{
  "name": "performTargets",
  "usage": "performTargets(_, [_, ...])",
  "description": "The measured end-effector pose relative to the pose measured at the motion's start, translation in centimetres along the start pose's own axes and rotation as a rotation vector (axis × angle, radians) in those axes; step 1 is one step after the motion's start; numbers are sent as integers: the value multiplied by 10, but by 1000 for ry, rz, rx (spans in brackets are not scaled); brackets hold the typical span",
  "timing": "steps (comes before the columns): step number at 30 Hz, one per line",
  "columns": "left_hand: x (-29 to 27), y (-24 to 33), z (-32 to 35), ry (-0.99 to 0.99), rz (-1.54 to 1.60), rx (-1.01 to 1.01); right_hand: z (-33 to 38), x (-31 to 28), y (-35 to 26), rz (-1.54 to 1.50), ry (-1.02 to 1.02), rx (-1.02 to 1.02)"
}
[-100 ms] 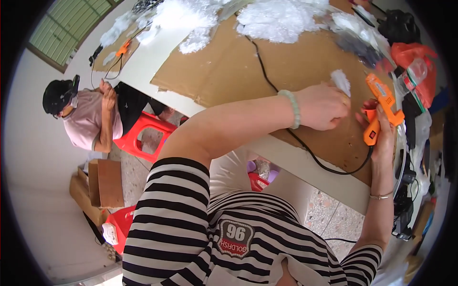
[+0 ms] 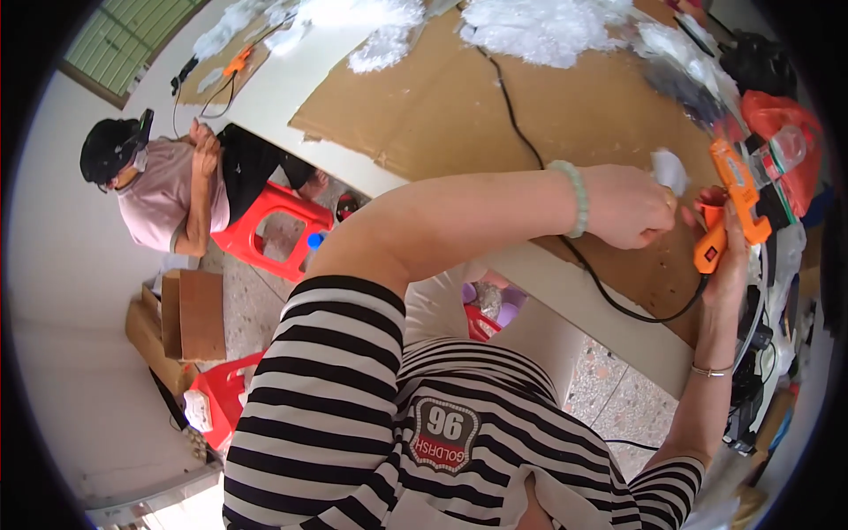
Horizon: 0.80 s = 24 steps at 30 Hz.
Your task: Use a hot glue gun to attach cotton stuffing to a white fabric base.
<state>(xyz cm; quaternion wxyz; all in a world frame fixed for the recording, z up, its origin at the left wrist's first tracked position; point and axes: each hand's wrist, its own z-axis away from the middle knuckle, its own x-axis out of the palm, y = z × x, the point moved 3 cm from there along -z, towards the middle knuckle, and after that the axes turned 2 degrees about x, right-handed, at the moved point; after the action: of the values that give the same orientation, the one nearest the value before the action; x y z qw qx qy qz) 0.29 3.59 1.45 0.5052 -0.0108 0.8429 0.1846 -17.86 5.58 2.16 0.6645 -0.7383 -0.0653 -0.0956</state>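
My left hand (image 2: 625, 208), with a pale green bead bracelet at its wrist, is curled closed over the cardboard sheet (image 2: 424, 115). A small white piece (image 2: 670, 170) shows at its fingertips and seems pinched there, though the grip itself is hidden. Just to the right, my right hand (image 2: 726, 261) is wrapped round the handle of an orange hot glue gun (image 2: 740, 190). The gun's nozzle points up and away from me. From the handle's base its black cord (image 2: 609, 305) loops left across the cardboard. The two hands are close together but apart.
White fluffy pieces (image 2: 539, 31) are heaped at the far side. A red plastic bag (image 2: 791, 132) and clear packaging lie at the right. To the left a person (image 2: 163, 185) sits by a red stool (image 2: 274, 234). Cardboard boxes (image 2: 194, 314) stand on the floor.
The view has shifted slightly. Both hands have moved a little to the right, the glue gun and white piece with them. Their grips look the same.
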Motion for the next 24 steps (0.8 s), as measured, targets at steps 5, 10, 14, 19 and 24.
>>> performTargets(5, [8,9,0,-88,-61,-38,-6,11,-8,80,-55,-9])
performTargets(10, [6,20,-3,-110,-172,-67,-32,20,-7,-19,-169,36])
performTargets(14, [6,21,-12,-80,-173,-26,-38,22,-7,28,-119,43])
performTargets(19, [11,9,6,39,-21,-82,-32,30,18,-5,-80,102])
performTargets(24, [-7,13,9,73,157,-182,-21,27,12,-73,-36,97])
